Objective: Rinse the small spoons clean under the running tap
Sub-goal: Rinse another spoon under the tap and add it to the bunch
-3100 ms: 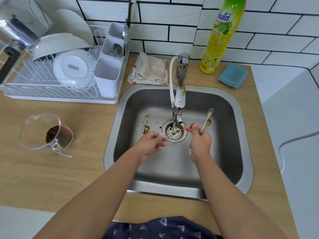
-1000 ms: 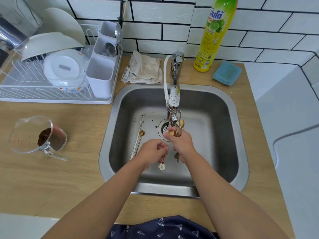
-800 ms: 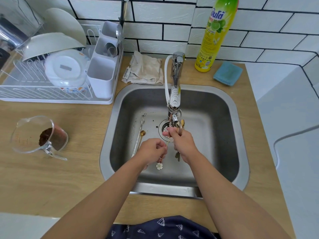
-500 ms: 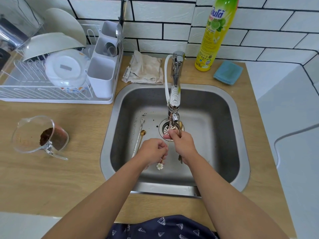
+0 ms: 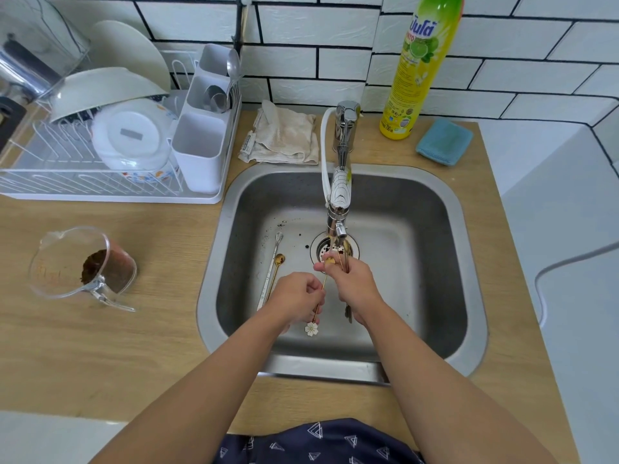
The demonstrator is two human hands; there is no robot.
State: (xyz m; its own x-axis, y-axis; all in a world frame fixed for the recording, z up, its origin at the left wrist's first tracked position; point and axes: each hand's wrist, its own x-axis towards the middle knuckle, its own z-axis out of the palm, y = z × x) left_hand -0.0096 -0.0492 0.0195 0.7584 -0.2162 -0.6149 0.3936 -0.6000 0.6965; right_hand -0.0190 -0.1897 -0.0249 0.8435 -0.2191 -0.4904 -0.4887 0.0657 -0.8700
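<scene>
Two hands over sink, rinsing small spoons beneath tap.

Left hand (image 5: 296,298): fingers curled, pinching the thin handle of a gold spoon (image 5: 321,294). Right hand (image 5: 355,284): closed round further spoon handles, fingertips at the gold spoon's bowl. Gold spoon: slender, white flower charm at handle end; long axis tilted, bowl up toward the tap (image 5: 340,195) spout above the drain, charm down toward the person. Two more spoons (image 5: 272,272) lie side by side on the sink (image 5: 435,262) floor, left of drain, bowls pointing away.
</scene>
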